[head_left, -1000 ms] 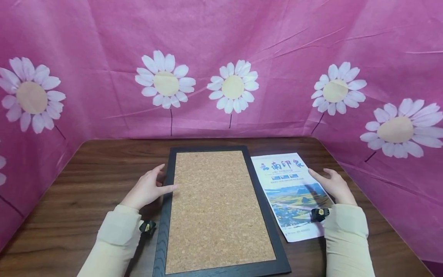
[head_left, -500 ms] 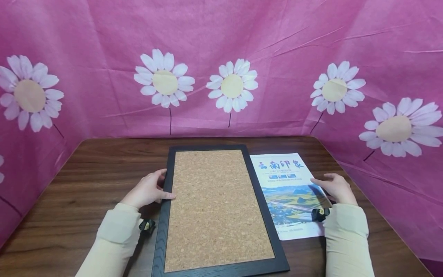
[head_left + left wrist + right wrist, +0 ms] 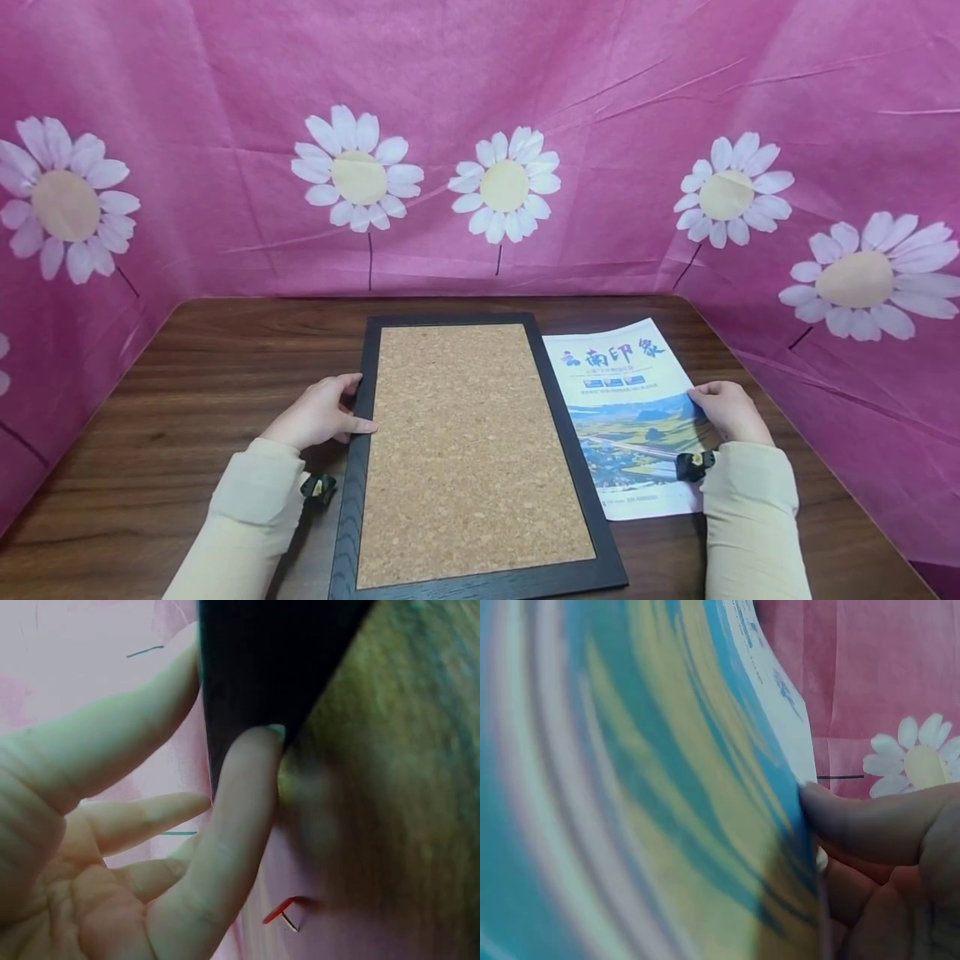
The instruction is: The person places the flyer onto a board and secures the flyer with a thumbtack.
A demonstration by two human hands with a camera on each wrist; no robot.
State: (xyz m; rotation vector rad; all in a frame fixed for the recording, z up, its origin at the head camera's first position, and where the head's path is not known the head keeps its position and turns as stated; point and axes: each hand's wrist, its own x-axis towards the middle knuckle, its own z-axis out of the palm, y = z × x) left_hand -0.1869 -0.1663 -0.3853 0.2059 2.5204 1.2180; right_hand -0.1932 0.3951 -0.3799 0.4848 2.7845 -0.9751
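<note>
A cork board point(image 3: 472, 458) with a black frame lies upright in the middle of the table. My left hand point(image 3: 318, 412) grips its left side, thumb over the frame and fingers at the outer edge. In the left wrist view the dark frame point(image 3: 255, 667) sits between thumb and fingers. To the right lies a printed poster point(image 3: 630, 417) with a landscape picture, its left edge against or under the board. My right hand point(image 3: 731, 410) pinches the poster's right edge, which lifts and curves. The right wrist view shows the thumb on the printed face, fingers behind.
A red push pin point(image 3: 281, 910) lies on the table near the left hand; in the head view I do not see it. The brown wooden table point(image 3: 187, 400) is enclosed by a pink flowered cloth point(image 3: 600, 75) at the back and sides.
My left hand has moved slightly down and closed on the board's frame. My right hand has gone from hovering over the poster to pinching its right edge, raising that side.
</note>
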